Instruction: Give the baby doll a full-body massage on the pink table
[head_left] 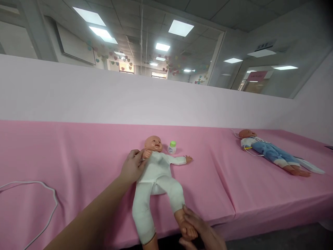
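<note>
Gripping now the bald, white-clothed plastic baby doll (157, 167) by one arm with the curled left hand (132, 166) and by one foot with the loosely closed right hand (199, 225) — face-up on the pink-draped worktop (205, 194). Probably light, soft-bodied, slick at the bare feet — best held under head and torso.

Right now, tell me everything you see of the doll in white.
The doll in white looks plastic at its bare head, hands and ankles, with white cloth over the rest. It lies on its back on the sheet, legs towards the near edge, left arm stretched out. The left hand holds its right arm near the wrist; the right hand is cupped at its left foot, grip unclear. Its right foot is out of frame.
</note>
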A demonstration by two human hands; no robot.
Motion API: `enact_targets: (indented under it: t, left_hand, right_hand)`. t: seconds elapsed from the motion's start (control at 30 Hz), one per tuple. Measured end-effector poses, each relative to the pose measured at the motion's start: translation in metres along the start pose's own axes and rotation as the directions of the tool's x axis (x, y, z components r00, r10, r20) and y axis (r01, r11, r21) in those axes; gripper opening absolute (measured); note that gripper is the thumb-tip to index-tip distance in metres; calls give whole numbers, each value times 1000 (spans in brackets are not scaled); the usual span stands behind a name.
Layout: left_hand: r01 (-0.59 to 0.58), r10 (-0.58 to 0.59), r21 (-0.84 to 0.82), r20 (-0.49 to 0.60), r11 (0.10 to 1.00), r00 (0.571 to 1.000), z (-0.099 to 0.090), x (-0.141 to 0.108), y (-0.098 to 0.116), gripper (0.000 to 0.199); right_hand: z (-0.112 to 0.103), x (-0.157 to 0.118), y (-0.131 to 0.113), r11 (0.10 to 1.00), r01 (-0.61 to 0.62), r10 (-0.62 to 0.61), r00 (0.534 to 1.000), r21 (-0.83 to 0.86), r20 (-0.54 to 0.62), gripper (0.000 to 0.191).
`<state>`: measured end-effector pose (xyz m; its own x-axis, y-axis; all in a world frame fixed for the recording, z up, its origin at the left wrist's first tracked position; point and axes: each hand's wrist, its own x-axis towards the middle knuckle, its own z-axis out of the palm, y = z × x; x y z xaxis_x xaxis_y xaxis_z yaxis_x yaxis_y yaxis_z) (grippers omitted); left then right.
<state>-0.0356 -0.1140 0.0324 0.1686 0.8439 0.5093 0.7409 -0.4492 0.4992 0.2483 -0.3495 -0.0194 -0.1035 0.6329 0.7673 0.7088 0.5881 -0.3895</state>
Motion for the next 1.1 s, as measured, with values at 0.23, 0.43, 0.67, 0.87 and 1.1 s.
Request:
enact_targets:
  t: [0.23,0.43,0.67,0.87,1.1]
  left_hand:
    - [-203,193,68,127,977,973,7,-7,19,53]
    - [-291,282,45,137,956,950,8,-11,14,42]
    - [-330,307,56,249,942,918,9,-12,8,57]
    - [-211,214,-38,140,977,967,11,-11,3,55]
    - [282,-311,-387,-13,878,950,-3,-4,-5,44]
  right_hand:
    - [2,61,-2,999,-28,28,999,16,29,51]
    - [27,86,-1,992,-97,96,995,80,23,51]
    - [48,98,2,976,-169,163,985,140,49,52]
    - [37,92,-4,944,-217,218,976,249,24,49]
    - [-4,39,-21,987,-108,109,994,121,0,51]
